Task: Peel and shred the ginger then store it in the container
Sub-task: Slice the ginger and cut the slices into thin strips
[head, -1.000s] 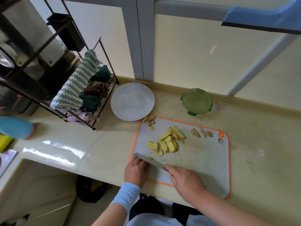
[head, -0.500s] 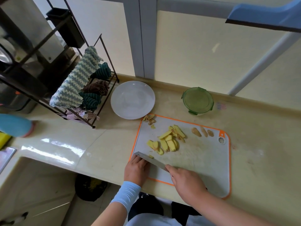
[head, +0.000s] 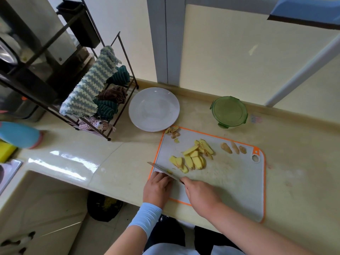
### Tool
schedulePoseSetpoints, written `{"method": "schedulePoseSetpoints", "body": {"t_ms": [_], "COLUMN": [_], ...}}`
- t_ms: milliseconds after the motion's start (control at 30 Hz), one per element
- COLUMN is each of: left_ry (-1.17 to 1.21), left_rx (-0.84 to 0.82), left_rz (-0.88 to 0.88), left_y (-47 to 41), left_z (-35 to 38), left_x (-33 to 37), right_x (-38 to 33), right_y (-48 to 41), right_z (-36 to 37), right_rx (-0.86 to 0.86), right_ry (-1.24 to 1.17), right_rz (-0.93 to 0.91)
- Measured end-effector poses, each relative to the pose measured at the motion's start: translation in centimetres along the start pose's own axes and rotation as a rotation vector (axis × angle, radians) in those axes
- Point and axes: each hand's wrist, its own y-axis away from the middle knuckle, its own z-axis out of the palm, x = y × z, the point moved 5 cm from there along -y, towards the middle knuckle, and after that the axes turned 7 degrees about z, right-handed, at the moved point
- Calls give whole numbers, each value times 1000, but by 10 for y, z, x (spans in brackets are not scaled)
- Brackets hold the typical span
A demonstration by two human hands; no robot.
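Note:
A white cutting board (head: 230,181) with an orange rim lies on the counter. Peeled yellow ginger slices (head: 193,159) are heaped on its left half. Three brownish ginger bits (head: 231,148) lie near its far right corner, and peel scraps (head: 173,132) sit at its far left corner. My right hand (head: 200,196) grips the handle of a knife (head: 161,170) whose blade points left across the board's front left corner. My left hand (head: 156,188) has curled fingers against the blade, over a small ginger piece (head: 169,171) that is mostly hidden. A round container with a green lid (head: 228,112) stands closed behind the board.
A bare white plate (head: 154,109) sits behind the board's left corner. A black wire rack (head: 88,92) hung with cloths stands at the left. A blue object (head: 18,134) and a sink edge (head: 9,172) are at the far left. The wall runs behind the counter.
Both hands and the knife stay at the board's front left corner. Only the view shifts slightly.

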Motion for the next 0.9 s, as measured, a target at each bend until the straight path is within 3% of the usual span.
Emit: {"method": "schedulePoseSetpoints", "body": {"t_ms": [200, 900], "left_ry": [20, -20], "left_rx": [-5, -8], "left_rz": [11, -7], "left_y": [3, 3], "left_z": [2, 0], "left_x": [-2, 1], "right_x": [10, 12], "right_y": [17, 7], "right_z": [0, -4], "right_rx": [64, -30], "right_ry": [-20, -46], "right_rz": [-20, 13]}}
